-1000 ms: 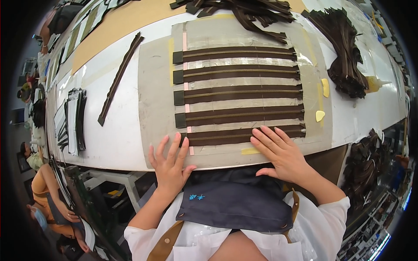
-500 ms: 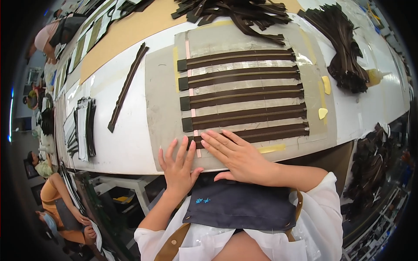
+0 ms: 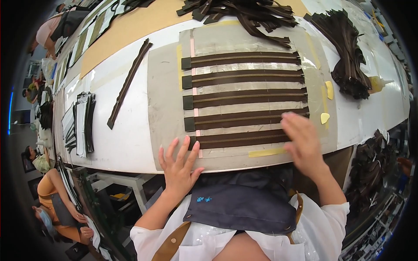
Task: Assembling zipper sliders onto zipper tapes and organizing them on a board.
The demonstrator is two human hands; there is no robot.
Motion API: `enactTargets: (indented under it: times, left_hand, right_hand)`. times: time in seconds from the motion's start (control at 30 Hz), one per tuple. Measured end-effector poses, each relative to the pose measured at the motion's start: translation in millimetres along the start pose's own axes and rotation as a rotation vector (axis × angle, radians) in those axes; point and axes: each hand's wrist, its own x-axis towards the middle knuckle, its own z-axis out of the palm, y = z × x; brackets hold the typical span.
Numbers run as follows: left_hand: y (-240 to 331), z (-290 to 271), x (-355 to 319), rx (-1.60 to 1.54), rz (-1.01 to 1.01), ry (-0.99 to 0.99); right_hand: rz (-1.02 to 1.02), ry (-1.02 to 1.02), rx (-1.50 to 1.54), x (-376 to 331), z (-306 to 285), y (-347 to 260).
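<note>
Several dark brown zippers (image 3: 248, 96) with brass-coloured teeth lie in parallel rows on a grey board (image 3: 165, 100). Each has a dark square tab at its left end, beside a pink strip (image 3: 195, 113). My left hand (image 3: 177, 175) rests with spread fingers, its fingertips at the tab end of the nearest zipper (image 3: 244, 140). Over the right end of that zipper is my right hand (image 3: 305, 145), fingers stretched out and slightly blurred, with nothing seen in it. It hides part of the zipper's right end; whether it touches the zipper I cannot tell.
A loose zipper (image 3: 129, 85) lies left of the board, beyond it a stack of dark-edged pieces (image 3: 85, 124). Zipper heaps lie at the back (image 3: 244, 15) and right (image 3: 348, 56). Yellow pieces (image 3: 329, 90) and a bottle (image 3: 378, 84) are at right. A co-worker (image 3: 56, 200) sits lower left.
My right hand has moved right along the nearest zipper, from near its left end to its right end, uncovering the middle. My left hand has stayed at the tab end.
</note>
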Motion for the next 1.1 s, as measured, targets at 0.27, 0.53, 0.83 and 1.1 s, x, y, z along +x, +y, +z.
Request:
enactTargets:
  times: [0.27, 0.53, 0.83, 1.1]
  left_hand:
    - [-17.2, -16.3, 36.3, -0.138, 0.080, 0.137]
    - [-30.1, -5.8, 80.2, -0.239, -0.063, 0.177]
    - [-40.3, -5.7, 85.1, -0.452, -0.091, 0.128]
    - [-53.3, -4.2, 75.0, -0.683, -0.124, 0.311]
  right_hand:
    - [0.399, 0.202, 0.015, 10.9, -6.7, 49.8]
    - [0.509, 0.023, 0.166, 19.3, -19.1, 23.8]
    - [-0.075, -0.510, 0.977, 30.8, -87.9, -39.8]
    - [0.357, 0.138, 0.550, 9.9, -55.0, 8.0]
